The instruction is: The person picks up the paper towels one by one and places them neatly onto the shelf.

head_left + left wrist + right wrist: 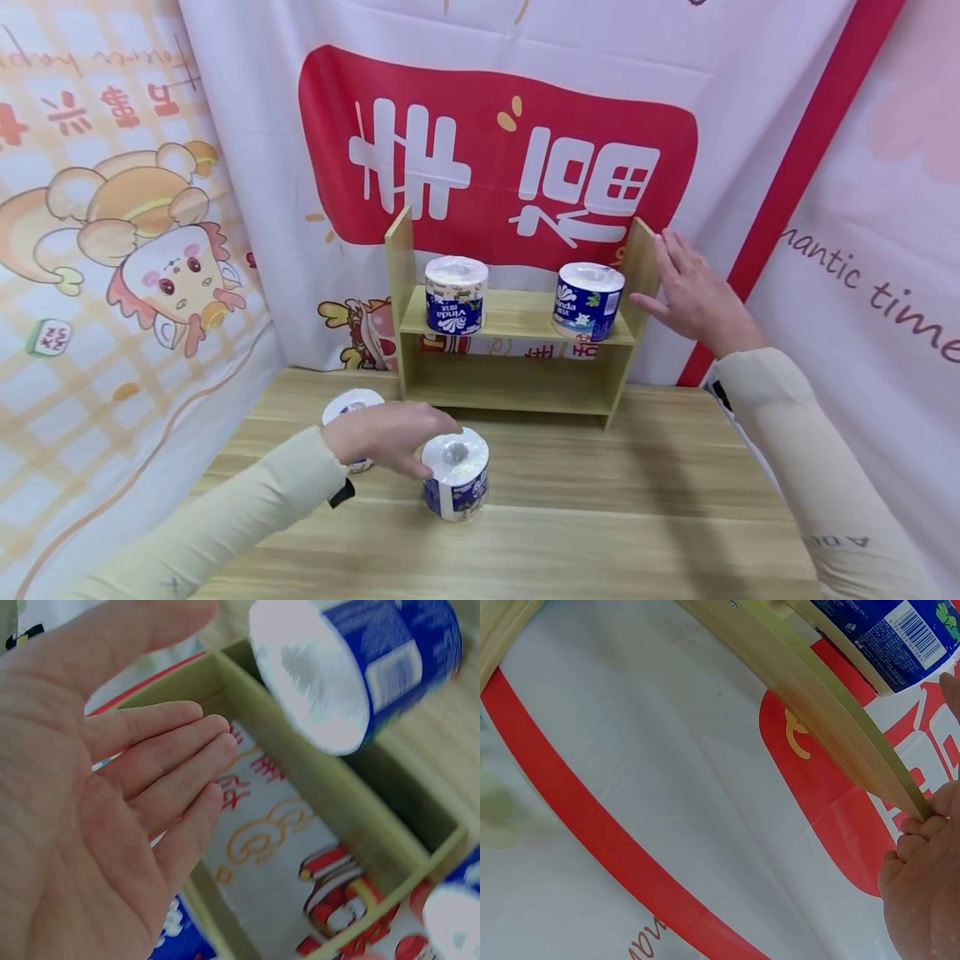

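Observation:
My left hand point(393, 433) reaches over the table with fingers loosely extended, beside a wrapped toilet paper roll point(461, 496) that stands upright. In the left wrist view, the palm point(67, 795) and fingers hold nothing. Partly behind that hand stands another toilet paper roll point(352, 406). My right hand point(693, 296) is raised at the right side panel point(642, 262) of a small wooden shelf; in the right wrist view its fingers point(911, 846) touch the panel's end. On the upper board stand two blue-and-white rolls, one left point(456, 304) and one right point(588, 308).
The shelf's lower compartment point(510, 383) lies beneath the two upper rolls. A printed cloth point(487, 92) hangs right behind the shelf, with more cloth walls point(862, 208) at both sides. Wood-grain table point(585, 533) extends in front of the shelf.

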`<state>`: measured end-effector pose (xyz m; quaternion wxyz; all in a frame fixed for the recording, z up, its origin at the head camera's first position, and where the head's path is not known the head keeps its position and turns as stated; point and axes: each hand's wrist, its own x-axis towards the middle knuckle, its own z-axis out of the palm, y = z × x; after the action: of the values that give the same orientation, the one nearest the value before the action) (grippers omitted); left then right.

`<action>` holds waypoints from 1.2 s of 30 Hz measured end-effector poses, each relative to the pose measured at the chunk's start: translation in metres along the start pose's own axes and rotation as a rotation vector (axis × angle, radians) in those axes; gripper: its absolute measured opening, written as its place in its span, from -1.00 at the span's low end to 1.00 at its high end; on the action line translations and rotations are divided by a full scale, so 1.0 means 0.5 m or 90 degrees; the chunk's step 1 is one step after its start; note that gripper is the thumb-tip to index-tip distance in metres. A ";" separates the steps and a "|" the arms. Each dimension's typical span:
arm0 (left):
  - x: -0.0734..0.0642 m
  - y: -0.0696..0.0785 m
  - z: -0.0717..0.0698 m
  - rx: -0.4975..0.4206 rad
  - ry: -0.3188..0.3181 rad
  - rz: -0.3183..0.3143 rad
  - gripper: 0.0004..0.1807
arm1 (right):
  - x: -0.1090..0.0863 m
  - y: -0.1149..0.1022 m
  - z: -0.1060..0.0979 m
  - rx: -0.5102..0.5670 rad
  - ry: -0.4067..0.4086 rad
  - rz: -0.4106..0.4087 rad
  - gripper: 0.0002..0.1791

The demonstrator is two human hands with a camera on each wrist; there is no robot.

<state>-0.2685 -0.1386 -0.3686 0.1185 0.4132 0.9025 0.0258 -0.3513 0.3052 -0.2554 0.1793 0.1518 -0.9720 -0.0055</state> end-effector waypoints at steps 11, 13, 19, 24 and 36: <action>0.025 -0.010 0.089 0.027 0.083 0.021 -0.38 | 0.005 -0.002 0.000 -0.002 0.005 -0.008 0.20; 0.028 -0.015 0.099 0.029 0.095 0.023 -0.38 | 0.004 -0.002 0.000 -0.003 0.002 -0.007 0.20; 0.039 -0.024 0.124 0.039 0.133 0.036 -0.37 | 0.000 -0.002 0.000 -0.001 -0.002 0.002 0.20; 0.047 -0.028 0.141 0.011 0.138 0.038 -0.41 | -0.001 -0.001 0.003 0.003 -0.002 0.004 0.20; 0.067 -0.034 0.167 -0.004 0.174 0.049 -0.52 | 0.002 -0.001 0.005 -0.002 0.014 -0.003 0.20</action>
<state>-0.2827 -0.1291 -0.4585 -0.0050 0.4402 0.8935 0.0889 -0.3527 0.3041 -0.2575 0.1904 0.1536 -0.9696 -0.0060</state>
